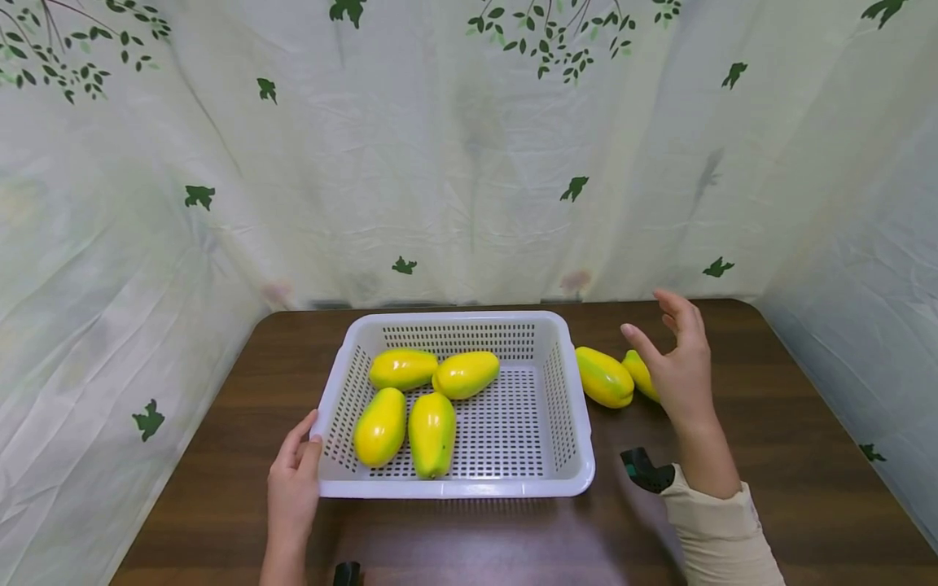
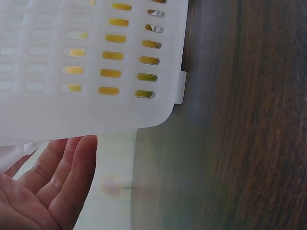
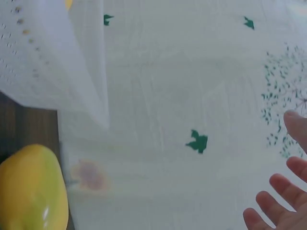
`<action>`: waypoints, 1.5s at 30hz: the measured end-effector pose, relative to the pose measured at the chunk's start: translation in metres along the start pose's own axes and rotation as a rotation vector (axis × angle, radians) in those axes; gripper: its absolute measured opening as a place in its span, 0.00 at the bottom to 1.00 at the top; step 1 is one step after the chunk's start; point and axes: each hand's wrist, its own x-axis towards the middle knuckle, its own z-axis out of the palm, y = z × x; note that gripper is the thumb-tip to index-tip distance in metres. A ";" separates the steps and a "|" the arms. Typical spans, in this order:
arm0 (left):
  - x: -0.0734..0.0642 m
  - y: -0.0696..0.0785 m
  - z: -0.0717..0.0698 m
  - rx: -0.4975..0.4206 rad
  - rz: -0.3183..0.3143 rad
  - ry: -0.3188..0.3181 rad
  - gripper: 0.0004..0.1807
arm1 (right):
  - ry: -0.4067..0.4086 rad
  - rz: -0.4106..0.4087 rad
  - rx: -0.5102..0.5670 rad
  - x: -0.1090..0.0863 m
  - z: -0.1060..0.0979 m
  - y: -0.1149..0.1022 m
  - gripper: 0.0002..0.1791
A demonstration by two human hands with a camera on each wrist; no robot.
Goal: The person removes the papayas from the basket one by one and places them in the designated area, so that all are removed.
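Several glossy yellow-green papayas lie in a white perforated plastic basket [image 1: 513,489], grouped in its left half; one is the front papaya [image 1: 432,435]. My left hand [image 1: 293,476] holds the basket's left rim near the front corner. In the left wrist view, the fingers [image 2: 79,165] reach up to the basket's slotted wall [image 2: 86,112]. Raised to the right of the basket, my right hand [image 1: 681,370] has its thumb and fingers spread, with nothing between them. Beside the basket on the table are a papaya [image 1: 604,377] and a second papaya [image 1: 640,374], partly hidden by the right hand.
The brown wooden table [image 1: 777,423] has a white curtain [image 1: 469,163] with green leaf prints behind it and at both sides. A black wrist device [image 1: 646,470] shows at the right sleeve, and another black piece [image 1: 347,574] at the bottom edge.
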 end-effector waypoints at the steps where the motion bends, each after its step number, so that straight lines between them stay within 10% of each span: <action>1: 0.000 0.001 0.000 -0.003 0.002 -0.001 0.22 | -0.004 -0.018 0.006 0.001 0.003 -0.002 0.31; 9: -0.003 0.007 0.000 0.006 0.007 0.025 0.22 | -0.062 -0.108 0.043 0.011 0.026 -0.016 0.31; 14: -0.015 0.036 -0.004 -0.006 -0.001 0.008 0.23 | -0.123 -0.129 0.056 0.017 0.042 -0.026 0.31; 23: 0.020 -0.042 0.005 0.020 0.005 0.019 0.22 | -0.277 -0.108 0.077 0.024 0.074 -0.033 0.31; 28: 0.026 -0.057 0.009 0.067 0.016 0.057 0.21 | -0.351 -0.093 0.053 0.025 0.090 -0.031 0.32; 45: 0.008 -0.018 0.002 0.024 0.030 0.014 0.23 | -0.578 -0.004 0.046 0.029 0.141 -0.022 0.33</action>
